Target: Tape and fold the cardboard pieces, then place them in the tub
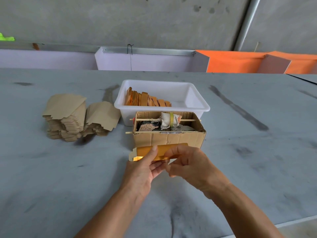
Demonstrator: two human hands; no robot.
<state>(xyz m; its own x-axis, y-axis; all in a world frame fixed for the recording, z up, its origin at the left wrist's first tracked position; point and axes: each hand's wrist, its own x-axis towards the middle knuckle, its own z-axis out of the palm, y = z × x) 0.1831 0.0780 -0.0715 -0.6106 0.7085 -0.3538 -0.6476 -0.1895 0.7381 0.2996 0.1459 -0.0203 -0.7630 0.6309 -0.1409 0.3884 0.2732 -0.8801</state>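
Observation:
Both hands hold one golden cardboard piece (162, 151) just in front of a brown carton. My left hand (145, 167) grips its left part, thumb on top. My right hand (187, 162) pinches its right part, fingers curled over the edge. The piece looks partly folded, with a white flap end showing at the left. Behind the carton stands the white tub (197, 102), with several folded golden pieces (147, 99) standing in a row in its left half. A stack of flat brown cardboard pieces (72, 117) lies on the table to the left.
The brown carton (169, 138) has two wooden sticks across its top; a cloth-wrapped roll with yellow tape (170, 119) hangs on the rear stick. The grey table (257, 169) spreads wide around. Lilac and orange panels (231, 63) stand behind its far edge.

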